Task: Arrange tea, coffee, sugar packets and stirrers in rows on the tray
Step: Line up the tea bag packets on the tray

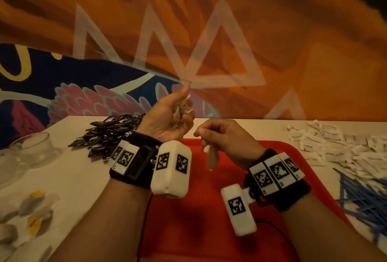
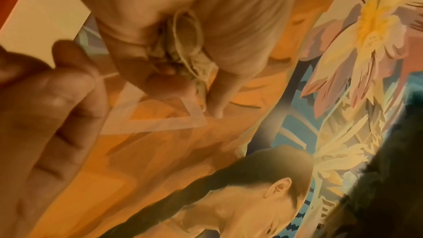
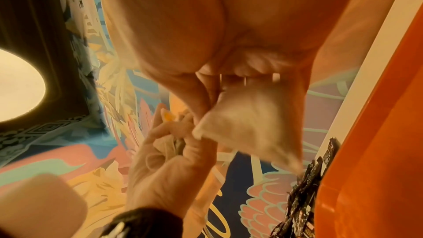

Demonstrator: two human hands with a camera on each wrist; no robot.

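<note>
At the bottom centre of the head view lies the red tray [image 1: 188,220], bare where it shows, on the pale worktop [image 1: 83,178]. Above it, mid-frame, both hands are raised. The right hand [image 1: 226,138] has its fingers [image 1: 201,133] pinching a single tea bag [image 1: 212,158], which hangs over the tray's far half; in the right wrist view the same bag [image 3: 249,126] droops from the curled fingers. Just left and higher, the left hand [image 1: 167,117] has its fingers curled round a bunch of tea bags [image 1: 184,106], thumb pointing up; the left wrist view shows the crumpled bags [image 2: 183,48] gripped in the palm. At lower left more tea bags with yellow tags [image 1: 33,209] lie on the worktop. Left of mid-frame stands a glass bowl [image 1: 31,148], and beyond it a heap of dark coffee sachets [image 1: 109,134]. At the right edge lie blue stirrers [image 1: 364,199], and farther back white sugar packets [image 1: 335,144].
</note>
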